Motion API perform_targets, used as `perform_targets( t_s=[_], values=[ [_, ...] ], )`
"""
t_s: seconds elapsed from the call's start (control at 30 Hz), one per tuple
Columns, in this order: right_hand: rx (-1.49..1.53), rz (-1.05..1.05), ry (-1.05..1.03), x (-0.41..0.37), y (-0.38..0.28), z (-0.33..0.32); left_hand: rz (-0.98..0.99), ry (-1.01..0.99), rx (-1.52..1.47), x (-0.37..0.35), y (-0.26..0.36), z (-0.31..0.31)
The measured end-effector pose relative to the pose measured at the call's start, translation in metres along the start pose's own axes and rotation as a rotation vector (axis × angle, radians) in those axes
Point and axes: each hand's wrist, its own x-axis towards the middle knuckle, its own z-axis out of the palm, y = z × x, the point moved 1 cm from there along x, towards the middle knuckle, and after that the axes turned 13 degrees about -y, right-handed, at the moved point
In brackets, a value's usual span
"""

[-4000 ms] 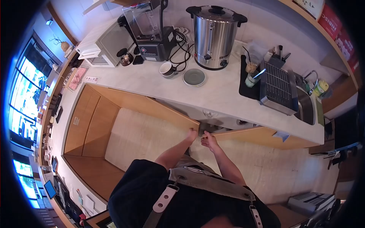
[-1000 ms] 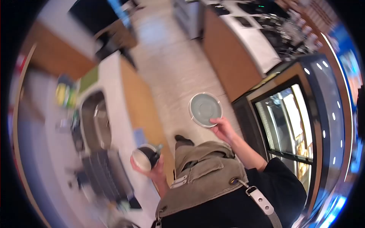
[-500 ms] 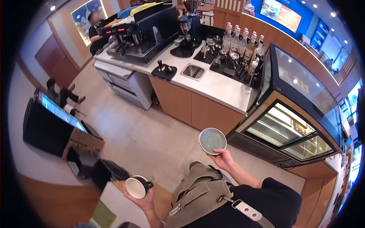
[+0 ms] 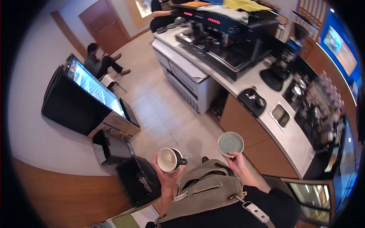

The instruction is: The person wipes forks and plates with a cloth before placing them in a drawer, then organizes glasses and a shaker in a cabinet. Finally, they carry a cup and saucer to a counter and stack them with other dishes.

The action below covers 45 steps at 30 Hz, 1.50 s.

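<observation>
My left hand [image 4: 166,178] is wrapped round nested cups, a cream-lined cup [image 4: 166,160] and a dark cup [image 4: 178,159] whose handle points right. A pale green handle shows just behind them. My right hand [image 4: 235,161] grips the near rim of green-grey saucers [image 4: 230,144], seemingly stacked, with the thumb on top. Both hands are held out in front of the apron [image 4: 205,190], apart from each other.
A counter [image 4: 262,133] with an espresso machine [image 4: 228,34], grinder [image 4: 291,53] and small sink [image 4: 280,115] runs along the right. At left are a screen [image 4: 95,89] and black bin [image 4: 138,180]. One person [image 4: 100,62] sits; another [image 4: 161,15] stands behind the machine.
The view has swung left, bringing the espresso machine and screen nearer. My left hand has risen with the cups, closer to the saucers in my right hand.
</observation>
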Motion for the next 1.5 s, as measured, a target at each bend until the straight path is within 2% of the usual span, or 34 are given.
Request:
perform_targets(
  t_s=[0.07, 0.17, 0.2, 0.33, 0.43, 0.57, 0.6, 0.67, 0.77, 0.9, 1.07, 1.17, 1.3, 1.33, 1.43, 1.5],
  values=[
    [-0.118, 0.037, -0.075, 0.058, -0.006, 0.06, -0.045, 0.013, 0.048, 0.038, -0.012, -0.017],
    [-0.286, 0.048, -0.163, 0.145, -0.01, 0.14, -0.083, 0.104, -0.119, 0.097, -0.053, -0.035],
    [-0.342, 0.046, -0.19, 0.173, -0.009, 0.162, -0.119, 0.124, -0.093, 0.117, -0.069, -0.041],
    [-0.384, 0.068, -0.231, 0.29, 0.014, 0.219, -0.226, 0.208, -0.293, 0.209, -0.14, -0.059],
    [-0.36, 0.075, -0.154, 0.372, 0.041, 0.24, -0.222, 0.129, -0.174, 0.289, -0.19, -0.081],
    [-0.363, 0.014, -0.039, 0.455, 0.072, 0.273, -0.195, 0.052, -0.224, 0.402, -0.245, -0.107],
    [-0.388, 0.002, -0.031, 0.472, 0.074, 0.28, -0.24, 0.034, -0.327, 0.434, -0.245, -0.112],
    [-0.423, 0.007, -0.023, 0.499, 0.077, 0.293, -0.198, -0.042, -0.216, 0.492, -0.261, -0.123],
    [-0.538, -0.139, 0.019, 0.538, 0.08, 0.33, -0.095, -0.152, -0.094, 0.573, -0.287, -0.132],
    [-0.508, -0.176, 0.077, 0.622, 0.091, 0.337, -0.066, -0.264, -0.098, 0.667, -0.314, -0.121],
    [-0.502, -0.177, 0.138, 0.719, 0.093, 0.366, -0.133, -0.342, -0.166, 0.767, -0.366, -0.088],
    [-0.6, -0.19, 0.203, 0.763, 0.091, 0.366, -0.126, -0.409, -0.218, 0.827, -0.389, -0.071],
    [-0.604, -0.239, 0.197, 0.802, 0.093, 0.332, -0.156, -0.578, -0.323, 0.904, -0.401, -0.045],
    [-0.488, -0.309, 0.238, 0.807, 0.097, 0.336, -0.157, -0.62, -0.338, 0.925, -0.402, -0.037],
    [-0.395, -0.369, 0.261, 0.806, 0.102, 0.342, -0.1, -0.77, -0.336, 0.979, -0.412, -0.01],
    [-0.549, -0.368, 0.413, 0.802, 0.105, 0.348, -0.037, -0.874, -0.298, 1.015, -0.421, 0.009]
  ],
)
